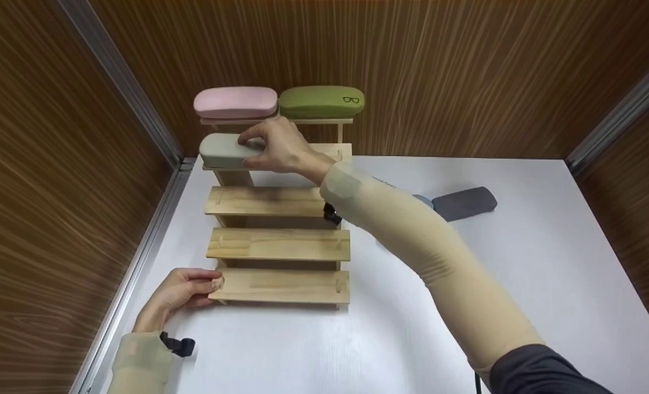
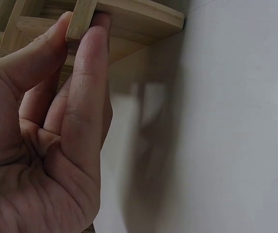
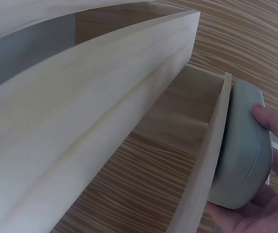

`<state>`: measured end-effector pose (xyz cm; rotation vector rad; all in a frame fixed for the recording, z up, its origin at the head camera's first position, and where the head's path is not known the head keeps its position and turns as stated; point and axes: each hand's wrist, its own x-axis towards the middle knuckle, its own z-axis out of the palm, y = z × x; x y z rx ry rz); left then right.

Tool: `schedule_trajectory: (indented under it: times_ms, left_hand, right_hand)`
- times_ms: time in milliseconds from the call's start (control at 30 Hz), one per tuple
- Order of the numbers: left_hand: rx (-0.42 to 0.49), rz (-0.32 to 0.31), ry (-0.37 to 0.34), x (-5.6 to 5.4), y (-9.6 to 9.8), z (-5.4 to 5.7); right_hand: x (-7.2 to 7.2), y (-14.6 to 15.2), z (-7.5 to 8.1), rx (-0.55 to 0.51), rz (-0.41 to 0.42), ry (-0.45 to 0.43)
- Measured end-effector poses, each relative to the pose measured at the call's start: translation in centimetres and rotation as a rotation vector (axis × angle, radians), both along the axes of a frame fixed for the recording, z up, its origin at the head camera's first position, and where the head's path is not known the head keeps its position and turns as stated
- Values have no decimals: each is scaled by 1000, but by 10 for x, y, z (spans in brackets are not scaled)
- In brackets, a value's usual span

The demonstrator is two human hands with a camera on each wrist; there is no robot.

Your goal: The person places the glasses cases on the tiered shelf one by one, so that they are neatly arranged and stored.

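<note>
The right hand (image 1: 282, 143) grips the right end of a pale grey glasses case (image 1: 219, 149), thumb on one long side and fingers on the other. The case lies lengthwise at the left part of the second board (image 1: 330, 149) from the top of a stepped wooden rack (image 1: 280, 243); the right wrist view shows it up against that board. The left hand (image 1: 185, 287) pinches the left end of the lowest board (image 1: 297, 285) between thumb and fingers.

On the top board, a pink case (image 1: 236, 101) sits at the left, just beside a green case (image 1: 319, 103) with a glasses mark at its right end. The rack stands on a white bench (image 1: 521, 262). To its right lies a dark grey case (image 1: 465, 203), near a blue thing (image 1: 424, 200) mostly hidden by the right sleeve (image 1: 406, 235). Behind everything rises a brown wood-grain wall (image 1: 412, 71).
</note>
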<state>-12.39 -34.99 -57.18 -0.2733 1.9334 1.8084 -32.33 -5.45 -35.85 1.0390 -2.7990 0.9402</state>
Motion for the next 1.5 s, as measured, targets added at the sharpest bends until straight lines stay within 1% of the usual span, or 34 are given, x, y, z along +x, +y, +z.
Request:
schedule_trajectory:
  times_ms: [267, 533, 633, 800, 1000, 1200, 1400, 1500]
  left_hand:
    - [-8, -22, 1, -2, 3, 0]
    - [-8, -17, -1, -2, 1, 0]
    - [-7, -12, -4, -2, 1, 0]
    - [-18, -14, -4, -3, 1, 0]
    - [-41, -7, 5, -5, 1, 0]
    - [-18, -11, -4, -5, -3, -1]
    - [-9, -21, 2, -5, -7, 0]
    - [-12, -16, 1, -5, -8, 0]
  right_hand:
    - [1, 0, -2, 43, -19, 17]
    - [4, -1, -4, 66, -41, 27]
    - [4, 1, -5, 76, -25, 51]
    - [5, 6, -4, 102, 34, 116]
    - [8, 14, 2, 66, 52, 122]
    - [12, 22, 6, 37, 90, 125]
    - [14, 34, 10, -28, 140, 136]
    - [15, 40, 13, -61, 161, 151]
